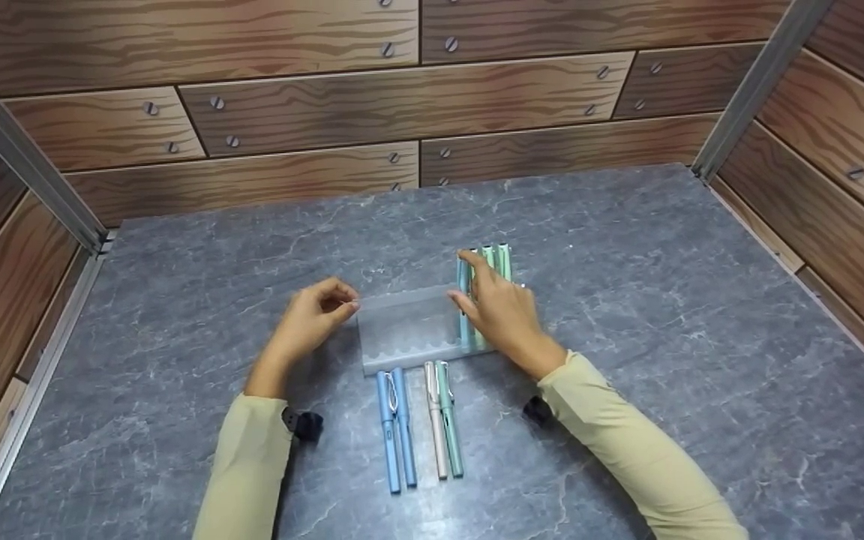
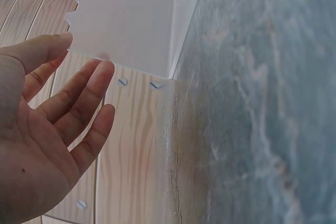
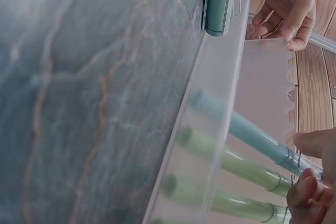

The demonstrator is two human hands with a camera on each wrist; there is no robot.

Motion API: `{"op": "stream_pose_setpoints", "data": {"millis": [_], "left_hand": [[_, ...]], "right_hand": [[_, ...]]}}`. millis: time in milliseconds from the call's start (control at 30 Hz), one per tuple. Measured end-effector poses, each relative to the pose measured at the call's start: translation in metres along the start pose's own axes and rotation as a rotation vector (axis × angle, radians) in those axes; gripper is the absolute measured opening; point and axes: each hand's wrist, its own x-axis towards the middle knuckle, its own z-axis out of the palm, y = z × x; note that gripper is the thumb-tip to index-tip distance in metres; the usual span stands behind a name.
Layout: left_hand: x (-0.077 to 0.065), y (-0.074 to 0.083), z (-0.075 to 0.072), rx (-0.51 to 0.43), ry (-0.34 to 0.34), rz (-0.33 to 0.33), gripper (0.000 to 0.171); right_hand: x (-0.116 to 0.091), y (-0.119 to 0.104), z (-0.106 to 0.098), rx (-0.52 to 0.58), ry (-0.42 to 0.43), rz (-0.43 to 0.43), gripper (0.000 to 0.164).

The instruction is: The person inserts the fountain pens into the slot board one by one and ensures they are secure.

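Note:
A translucent pen holder [image 1: 409, 322] with a notched edge rests on the table. My left hand [image 1: 319, 315] pinches its left corner between thumb and fingers; the same hand [image 2: 58, 108] shows close in the left wrist view. My right hand [image 1: 503, 311] is over the holder's right end, its index finger reaching to the top of a light blue pen [image 1: 463, 270] and the thumb held apart. Beside that pen lie several light green pens [image 1: 505, 259], partly hidden by the hand. In the right wrist view the blue pen [image 3: 257, 135] slants toward the right fingers.
Two blue pens [image 1: 398, 427] lie side by side in front of the holder. To their right are a silvery pen [image 1: 436, 427] and a dark green pen [image 1: 451, 427]. Wood-patterned panels [image 1: 402, 97] stand behind the grey marbled table [image 1: 177, 300].

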Motion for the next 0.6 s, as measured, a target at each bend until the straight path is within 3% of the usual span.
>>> {"op": "stream_pose_setpoints", "data": {"millis": [600], "left_hand": [[0.0003, -0.0003, 0.0006, 0.008, 0.012, -0.001, 0.008]], "right_hand": [[-0.0043, 0.0025, -0.0027, 0.055, 0.055, -0.076, 0.054]]}}
